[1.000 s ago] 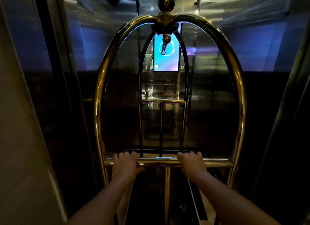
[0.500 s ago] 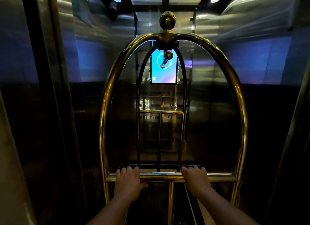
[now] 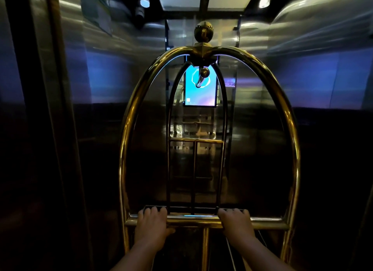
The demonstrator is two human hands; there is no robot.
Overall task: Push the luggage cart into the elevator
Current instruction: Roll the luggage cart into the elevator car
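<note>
The brass luggage cart (image 3: 129,141) stands straight ahead, its arched frame topped by a round brass ball. A horizontal brass push bar (image 3: 193,222) crosses the near arch at the bottom of the view. My left hand (image 3: 152,224) is wrapped over the bar left of its centre post. My right hand (image 3: 235,223) grips the bar to the right of the post. The cart's far arch stands inside the elevator cabin (image 3: 302,85), close to the rear wall. The cart's deck and wheels are lost in the dark.
The elevator door jamb (image 3: 54,109) rises close on the left, and another dark edge borders the far right. Brushed-steel walls flank the cart. A lit blue screen (image 3: 199,91) hangs on the rear wall. Ceiling lights (image 3: 264,2) shine above.
The cart has rolled forward with both hands on the bar. The left wall outside the doorway has slid out of view, and the elevator ceiling and its lights have come into sight.
</note>
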